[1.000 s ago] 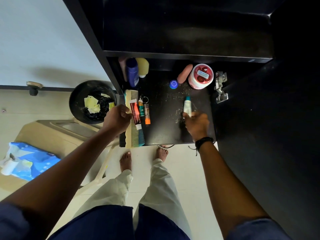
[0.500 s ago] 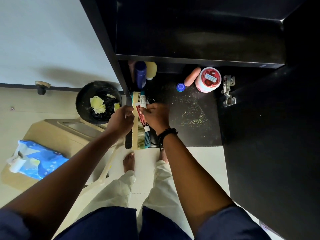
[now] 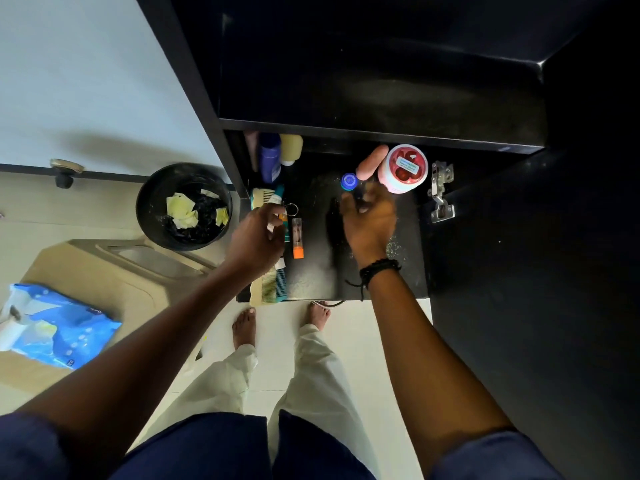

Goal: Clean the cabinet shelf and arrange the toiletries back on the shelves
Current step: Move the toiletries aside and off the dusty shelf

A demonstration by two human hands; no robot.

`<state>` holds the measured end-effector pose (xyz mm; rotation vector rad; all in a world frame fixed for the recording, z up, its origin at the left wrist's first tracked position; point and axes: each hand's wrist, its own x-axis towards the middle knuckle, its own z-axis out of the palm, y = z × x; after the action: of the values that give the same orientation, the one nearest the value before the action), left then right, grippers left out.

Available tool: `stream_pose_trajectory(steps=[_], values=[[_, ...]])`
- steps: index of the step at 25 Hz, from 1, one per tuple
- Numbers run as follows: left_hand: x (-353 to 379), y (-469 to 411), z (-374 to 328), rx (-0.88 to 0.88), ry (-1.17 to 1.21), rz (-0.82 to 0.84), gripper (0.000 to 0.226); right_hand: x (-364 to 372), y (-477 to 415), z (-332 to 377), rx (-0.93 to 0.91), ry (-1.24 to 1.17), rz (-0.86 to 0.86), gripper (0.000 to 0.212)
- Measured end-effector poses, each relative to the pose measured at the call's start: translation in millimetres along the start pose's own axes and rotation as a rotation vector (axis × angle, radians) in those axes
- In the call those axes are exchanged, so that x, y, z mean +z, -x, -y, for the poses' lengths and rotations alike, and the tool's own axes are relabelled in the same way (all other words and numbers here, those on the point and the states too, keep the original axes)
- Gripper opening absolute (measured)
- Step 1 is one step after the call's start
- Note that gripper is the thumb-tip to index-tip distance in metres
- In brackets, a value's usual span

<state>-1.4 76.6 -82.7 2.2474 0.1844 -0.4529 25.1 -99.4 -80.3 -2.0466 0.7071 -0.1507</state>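
The lower black cabinet shelf (image 3: 408, 278) carries the toiletries and is flecked with pale dust. My left hand (image 3: 258, 237) lies over the combs (image 3: 272, 289) at the shelf's left edge, fingers curled on the tail of a white tube with a teal cap (image 3: 275, 198). An orange-capped tube (image 3: 297, 237) lies just right of it. My right hand (image 3: 369, 216) is at the back, its blurred fingers on either side of a small blue-capped bottle (image 3: 349, 181). A pink jar with a red lid (image 3: 403, 168) and a peach bottle (image 3: 372, 162) stand beside it.
A blue bottle (image 3: 270, 157) and a yellow bottle (image 3: 291, 148) stand at the back left under the upper shelf (image 3: 381, 133). A door hinge (image 3: 440, 192) is on the right. On the floor at left are a black bin (image 3: 149, 209), a beige chair (image 3: 104, 271) and a blue wipes pack (image 3: 62, 327).
My right hand carried the white tube from the middle of the shelf to the left group, left it there and moved back right to the blue-capped bottle. My left hand stayed at the combs.
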Motion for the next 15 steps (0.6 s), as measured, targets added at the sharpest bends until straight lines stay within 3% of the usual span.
stream_pose_trajectory(steps=[4, 8, 15], values=[[17.1, -14.3, -33.1, 0.068, 0.040, 0.007, 0.038, -26.5, -39.4, -2.3, -0.120, 0.291, -0.046, 0.062], [34.1, -37.5, -65.0, 0.217, 0.007, 0.041, 0.044, -39.2, -70.5, -2.4, -0.139, 0.466, 0.064, 0.077], [66.5, -92.2, -116.8, 0.498, -0.340, 0.073, 0.053, -42.3, -98.8, -2.7, -0.156, 0.791, 0.215, 0.046]])
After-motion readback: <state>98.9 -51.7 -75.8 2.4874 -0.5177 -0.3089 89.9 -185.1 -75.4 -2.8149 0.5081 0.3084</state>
